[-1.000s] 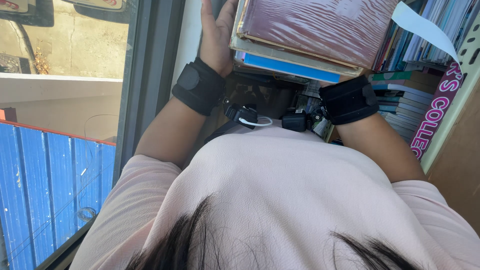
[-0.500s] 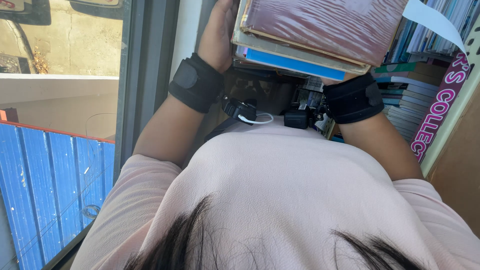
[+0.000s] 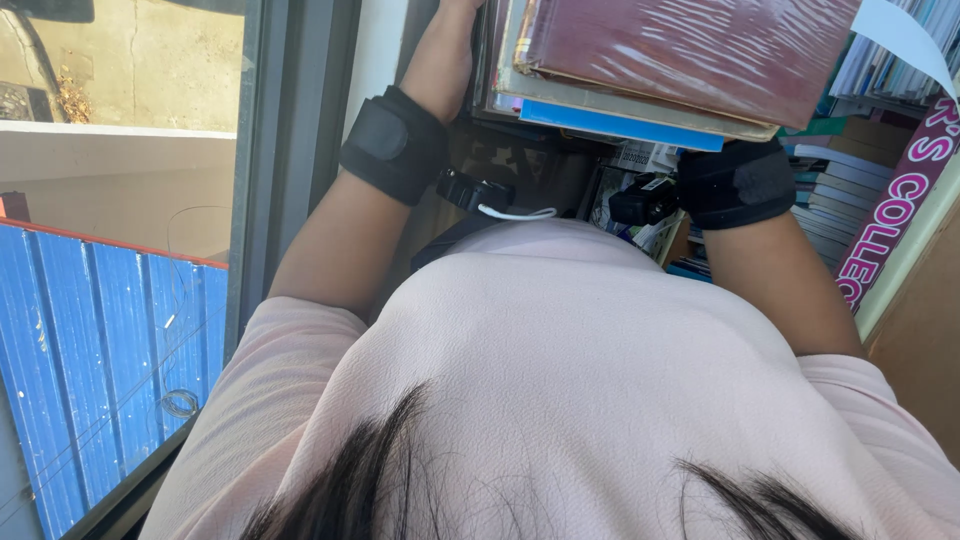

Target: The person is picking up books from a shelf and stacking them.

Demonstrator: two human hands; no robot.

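I hold a stack of books (image 3: 640,75) in front of my chest, with a maroon plastic-wrapped cover on top and a blue one lower down. My left hand (image 3: 447,55) grips the stack's left edge, and a black wrist band (image 3: 394,146) sits below the hand. My right hand is hidden under the stack's right side. Only its wrist shows, with a black band (image 3: 738,184) and a small black device (image 3: 645,198) on it. My pink top (image 3: 560,380) fills the lower view.
A window frame (image 3: 290,130) runs down the left, with a blue corrugated roof (image 3: 95,350) outside below. Shelves of stacked books (image 3: 835,195) stand on the right, beside a pink printed board (image 3: 895,215) and a wooden panel (image 3: 925,340).
The stack and both wrists have shifted slightly up in the view. My hold on the books has not changed.
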